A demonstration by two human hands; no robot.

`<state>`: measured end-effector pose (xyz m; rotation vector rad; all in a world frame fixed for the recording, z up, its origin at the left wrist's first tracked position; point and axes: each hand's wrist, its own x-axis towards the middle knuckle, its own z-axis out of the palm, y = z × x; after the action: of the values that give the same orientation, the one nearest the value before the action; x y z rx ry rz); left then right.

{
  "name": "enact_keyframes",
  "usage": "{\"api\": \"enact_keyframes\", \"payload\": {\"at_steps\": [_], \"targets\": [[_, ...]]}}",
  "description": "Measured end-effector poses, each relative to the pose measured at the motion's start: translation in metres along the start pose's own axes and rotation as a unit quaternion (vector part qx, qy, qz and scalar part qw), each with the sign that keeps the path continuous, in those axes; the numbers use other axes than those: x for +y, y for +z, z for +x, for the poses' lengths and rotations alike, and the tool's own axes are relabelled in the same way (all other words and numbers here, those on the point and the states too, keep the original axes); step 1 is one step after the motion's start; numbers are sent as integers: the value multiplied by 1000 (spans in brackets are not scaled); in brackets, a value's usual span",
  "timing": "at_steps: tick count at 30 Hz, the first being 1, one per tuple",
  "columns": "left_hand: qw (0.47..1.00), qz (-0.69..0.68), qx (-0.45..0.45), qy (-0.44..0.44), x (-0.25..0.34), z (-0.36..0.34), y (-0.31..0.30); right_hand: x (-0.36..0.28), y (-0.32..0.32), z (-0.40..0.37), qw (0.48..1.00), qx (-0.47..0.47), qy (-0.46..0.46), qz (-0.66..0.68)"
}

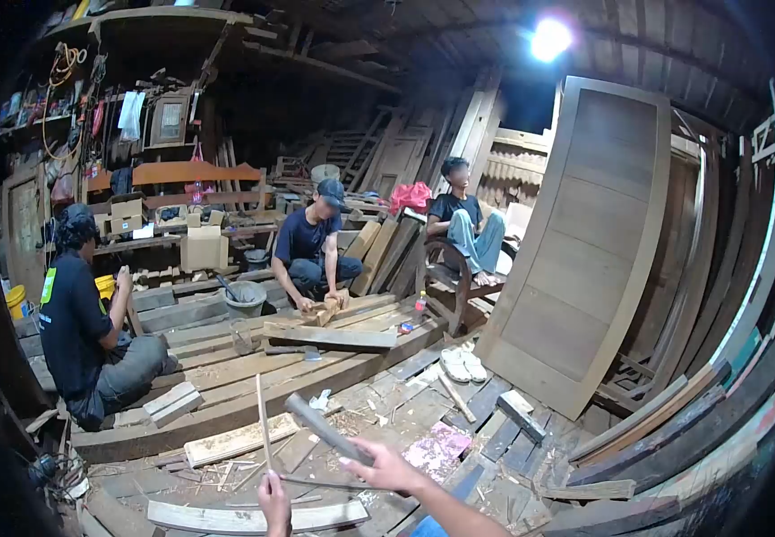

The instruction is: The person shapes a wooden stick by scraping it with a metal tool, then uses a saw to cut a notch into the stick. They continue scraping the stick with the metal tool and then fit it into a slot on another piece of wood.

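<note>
My left hand (275, 503), at the bottom of the head view, is closed round the lower end of a thin, pale wooden stick (264, 421) that points upward. To its right my right hand (389, 469) grips a thick grey bar (326, 428) with a blunt end, tilted up to the left toward the stick. A narrow dark strip (338, 485) runs between the two hands, just under the right one; whether the right hand holds it too, I cannot tell. A pale plank (226, 516) lies on the floor below them.
Long beams (226, 394) lie ahead, with a hatchet (302, 352) on them. One person (87, 322) sits at left, another (308, 246) crouches over wood, a third (461, 219) sits on a chair. A door panel (593, 224) leans at right. White sandals (462, 365) and wood scraps lie on the floor.
</note>
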<state>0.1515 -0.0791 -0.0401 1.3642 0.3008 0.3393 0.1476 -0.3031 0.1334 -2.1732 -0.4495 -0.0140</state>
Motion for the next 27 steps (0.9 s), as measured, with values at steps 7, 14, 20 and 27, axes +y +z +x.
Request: {"api": "enact_keyframes", "payload": {"at_steps": [7, 14, 20, 27], "targets": [[991, 129, -18, 38, -121, 45, -46, 19, 26, -17, 995, -42, -8, -86], [988, -59, -77, -124, -2, -33, -11, 7, 14, -35, 988, -49, -2, -147], [986, -78, -128, -73, 25, -43, 0, -2, 10, -55, 982, -75, -50, -168], [990, -123, -15, -61, 9, -48, 36, 0, -3, -66, 980, -74, -82, -166]]}}
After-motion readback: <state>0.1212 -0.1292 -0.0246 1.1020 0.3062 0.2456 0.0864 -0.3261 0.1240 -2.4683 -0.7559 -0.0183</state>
